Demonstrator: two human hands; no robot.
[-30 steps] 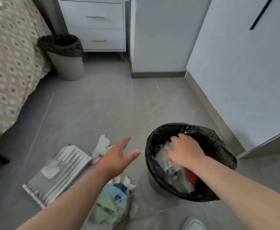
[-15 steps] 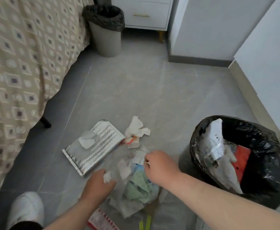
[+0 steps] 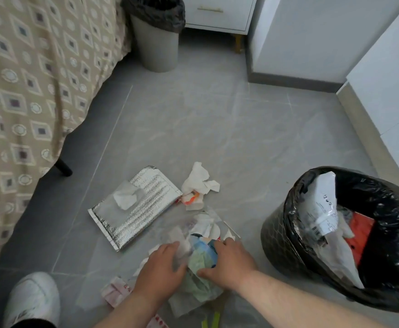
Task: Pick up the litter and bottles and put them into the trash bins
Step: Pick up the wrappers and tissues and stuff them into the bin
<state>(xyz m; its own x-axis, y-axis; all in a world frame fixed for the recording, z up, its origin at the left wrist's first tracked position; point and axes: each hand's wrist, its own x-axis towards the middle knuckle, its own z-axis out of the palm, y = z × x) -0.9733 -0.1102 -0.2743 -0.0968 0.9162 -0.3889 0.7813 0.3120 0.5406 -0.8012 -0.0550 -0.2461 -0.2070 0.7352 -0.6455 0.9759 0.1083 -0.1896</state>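
Litter pile (image 3: 203, 255) between left hand (image 3: 161, 272) and right hand (image 3: 229, 265), beside trash bin (image 3: 274, 235).

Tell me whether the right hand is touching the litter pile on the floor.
Touching. The head view shows the right hand gripping the litter pile, thumb and fingers curled round its green wrapper. The left hand grips the pile too.

Near trash bin (image 3: 274, 235) running off the right edge, far trash bin (image 3: 155, 50) being cropped at the top, shoe (image 3: 32, 301) being cut off below, left hand (image 3: 160, 271) and right hand (image 3: 229, 263) covering part of the litter pile (image 3: 205, 254).
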